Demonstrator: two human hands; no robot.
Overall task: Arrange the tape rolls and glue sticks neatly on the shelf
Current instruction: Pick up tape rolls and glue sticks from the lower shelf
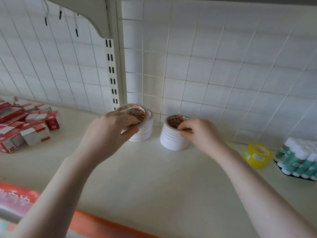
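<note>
Your left hand [111, 127] grips a tape roll [132, 115] tilted just above the left stack [144, 133] on the shelf [154, 177], so it must go straight down, while your right hand [197, 131] pinches the right stack [173, 136].

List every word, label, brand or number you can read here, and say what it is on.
No text here is sharp enough to quote.
Tape roll cores: orange and red print, blurred.
Red boxes: white labels, too small to read.
Yellow tape: green-and-white label, illegible.
Glue sticks: small red marks, unreadable.
Orange strip at the shelf's front edge: pale characters, smeared.
</note>
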